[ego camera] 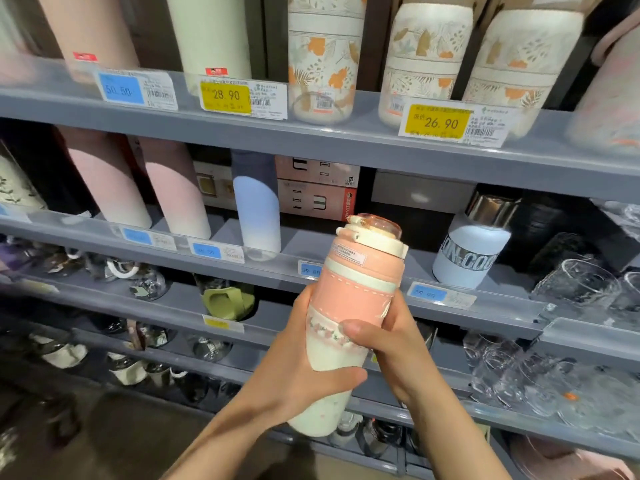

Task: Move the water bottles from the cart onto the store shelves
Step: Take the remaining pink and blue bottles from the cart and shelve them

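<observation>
**Holding a pink bottle up to the shelves**

Facing me is the grey shelving (346, 140), its tiers slanting across my whole view with clear price strips along their front edges. On the top tier, toward its right end, floral cream containers (429, 60) stand in a row above a yellow price tag (440, 123) marked 26.90. Further left on that front edge are a second yellow tag (225, 97) marked 28.90 and a blue tag (121, 89).

On the middle shelf (304, 244), two pink-to-white flasks (176, 192) lean near its left end, a blue-to-white flask (257, 209) stands just right of them, and cardboard boxes (317, 188) sit at its back. Toward its right end stands a pale blue bottle (471, 251) with a silvery cap and large lettering. Between the blue-to-white flask and that pale blue bottle the shelf surface is bare. Clear glassware (575, 282) crowds the right ends of the lower tiers.

The pink and cream bottle (349, 306) is in the air in front of the middle shelf's front edge, tilted with its clear-topped lid toward the upper right, level with that bare stretch. It touches no shelf.

My left hand (294, 368) wraps around the bottle's lower cream part, thumb across the front. My right hand (384, 334) grips its middle from the right side, thumb pressed on the flower-patterned band. Both hands are closed around the bottle.
</observation>
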